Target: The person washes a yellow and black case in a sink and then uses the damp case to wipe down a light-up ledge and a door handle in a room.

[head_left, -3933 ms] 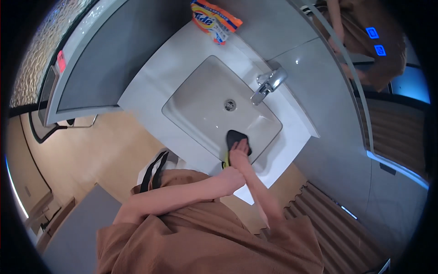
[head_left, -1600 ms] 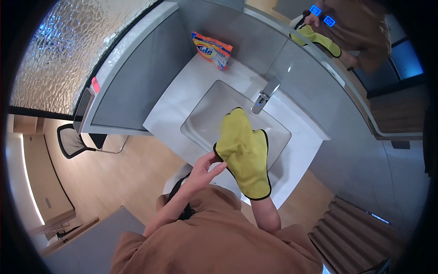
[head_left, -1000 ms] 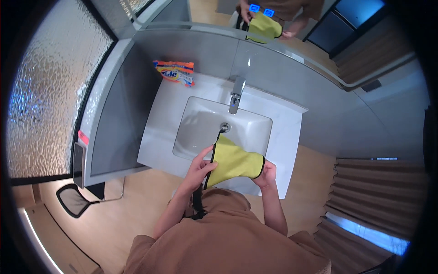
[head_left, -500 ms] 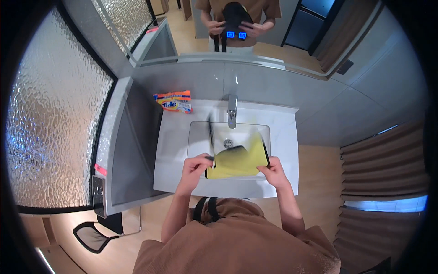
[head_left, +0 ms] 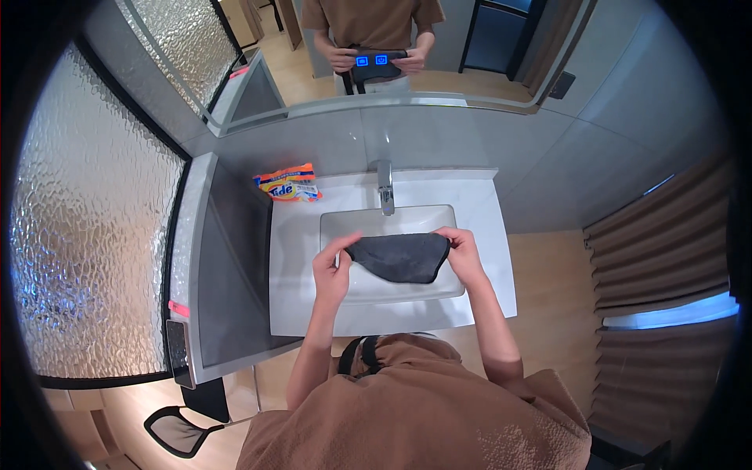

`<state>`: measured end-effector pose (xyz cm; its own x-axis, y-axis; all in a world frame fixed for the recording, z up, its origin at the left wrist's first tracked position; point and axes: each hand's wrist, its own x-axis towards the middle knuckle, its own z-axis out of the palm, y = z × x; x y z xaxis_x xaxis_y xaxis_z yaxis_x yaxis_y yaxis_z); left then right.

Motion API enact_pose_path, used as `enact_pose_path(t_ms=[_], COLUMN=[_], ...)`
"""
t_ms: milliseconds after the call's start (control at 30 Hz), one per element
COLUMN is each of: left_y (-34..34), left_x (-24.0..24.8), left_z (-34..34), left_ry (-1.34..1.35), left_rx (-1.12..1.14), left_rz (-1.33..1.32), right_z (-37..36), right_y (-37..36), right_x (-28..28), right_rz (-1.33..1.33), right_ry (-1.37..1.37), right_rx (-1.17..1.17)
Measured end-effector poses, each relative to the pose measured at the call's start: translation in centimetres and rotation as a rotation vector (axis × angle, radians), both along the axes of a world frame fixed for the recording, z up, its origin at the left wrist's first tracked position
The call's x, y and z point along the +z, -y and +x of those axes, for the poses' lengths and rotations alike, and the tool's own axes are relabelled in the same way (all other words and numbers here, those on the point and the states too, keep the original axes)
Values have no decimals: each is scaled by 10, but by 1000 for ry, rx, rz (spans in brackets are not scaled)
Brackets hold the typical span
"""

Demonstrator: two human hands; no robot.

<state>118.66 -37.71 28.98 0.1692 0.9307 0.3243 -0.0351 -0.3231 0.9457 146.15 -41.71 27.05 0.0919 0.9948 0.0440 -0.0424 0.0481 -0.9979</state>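
Over the white sink I hold a cloth stretched between both hands, its dark grey side and black edging showing. At its left end my left hand is closed on the edge, the index finger reaching along the top. My right hand pinches the upper right corner. The cloth's lower edge hangs loose above the basin and covers the drain. Behind it stands a chrome tap, not touched by either hand.
An orange detergent packet lies at the back left of the white countertop. A grey partition borders the counter on the left. Across the wall runs a mirror. A chair stands behind on the left, brown curtains on the right.
The cloth has turned from its yellow side to its dark grey side and now hangs stretched between the hands. Both hands have moved up, farther over the sink.
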Motion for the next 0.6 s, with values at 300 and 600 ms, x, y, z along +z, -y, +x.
enact_pose_path(t_ms=[300, 600], left_y=[-9, 22], left_x=[2, -36], left_z=[-27, -53], left_ry=[55, 130], left_rx=[26, 93], left_rz=[-82, -176], right_z=[-5, -25], right_y=[6, 5], right_x=[58, 23], right_rz=[-141, -67], right_ry=[-135, -95], right_rx=[90, 271])
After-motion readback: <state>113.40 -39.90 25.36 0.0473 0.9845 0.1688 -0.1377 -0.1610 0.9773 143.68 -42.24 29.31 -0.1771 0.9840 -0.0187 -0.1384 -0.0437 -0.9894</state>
